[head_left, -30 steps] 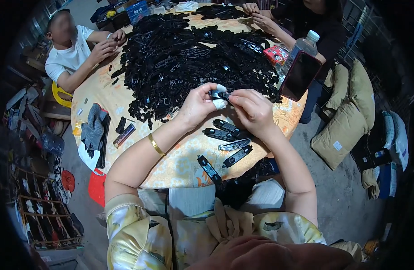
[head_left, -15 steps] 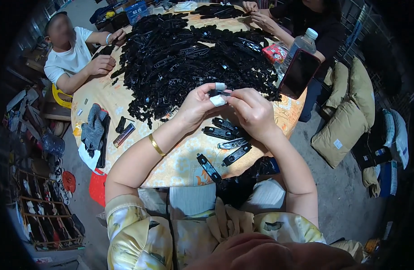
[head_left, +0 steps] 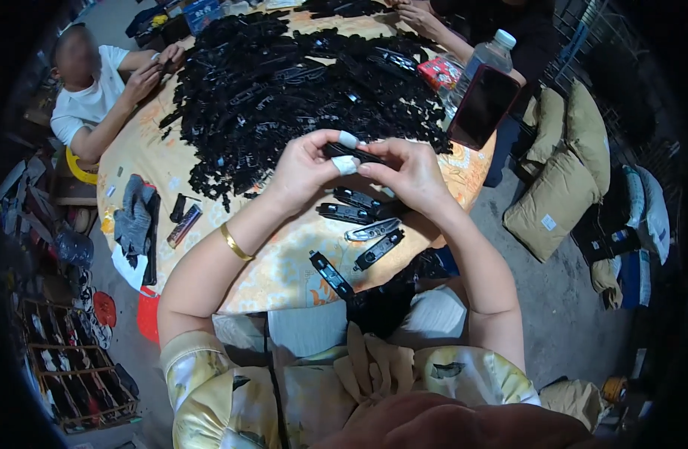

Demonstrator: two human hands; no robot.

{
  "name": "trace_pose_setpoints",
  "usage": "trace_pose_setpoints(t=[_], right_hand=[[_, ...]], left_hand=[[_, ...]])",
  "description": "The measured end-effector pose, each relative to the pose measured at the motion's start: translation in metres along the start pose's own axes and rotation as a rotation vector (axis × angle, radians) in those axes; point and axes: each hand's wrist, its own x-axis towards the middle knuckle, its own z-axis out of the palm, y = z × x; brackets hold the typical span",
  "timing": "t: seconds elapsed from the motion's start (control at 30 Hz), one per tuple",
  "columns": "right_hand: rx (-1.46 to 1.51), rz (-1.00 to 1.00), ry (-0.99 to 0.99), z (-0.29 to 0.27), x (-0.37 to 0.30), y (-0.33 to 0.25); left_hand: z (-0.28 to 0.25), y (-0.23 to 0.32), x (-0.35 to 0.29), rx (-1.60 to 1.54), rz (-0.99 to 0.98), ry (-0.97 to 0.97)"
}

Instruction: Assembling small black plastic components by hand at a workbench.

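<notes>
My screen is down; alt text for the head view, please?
The left hand and right hand hold a black part over a table; similar parts lie nearer, a big black heap beyond. Two co-workers are at the table.

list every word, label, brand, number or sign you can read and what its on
Wording is not copied out here; this is where it stands:
Blue box, far side: pale characters.
Tan cushion, at right: white label, too small to read.
Narrow box, at left: too small to read.
Red packet: any wording too blurred.
Black part in left hand and right hand: none readable.
</notes>
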Motion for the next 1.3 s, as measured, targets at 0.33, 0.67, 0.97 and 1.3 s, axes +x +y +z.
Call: trace_pose_setpoints(t=[0.33,0.67,0.97,1.3], right_hand=[[-0.107,-0.025,-0.464,-0.021,0.011,0.016],[-0.712,-0.275,0.159,-0.002,0.023,0.038],[-0.537,-0.404,0.201,0.004,0.019,0.041],[-0.402,-0.567,0.148,0.004,0.024,0.044]], left_hand=[[-0.014,-0.008,0.004,0.531,-0.155,-0.153],[-0.003,-0.003,0.003,1.129,0.213,-0.251],[-0.064,0.027,0.087,1.499,0.393,0.293],[-0.087,0.02,0.151,1.75,0.013,0.364]])
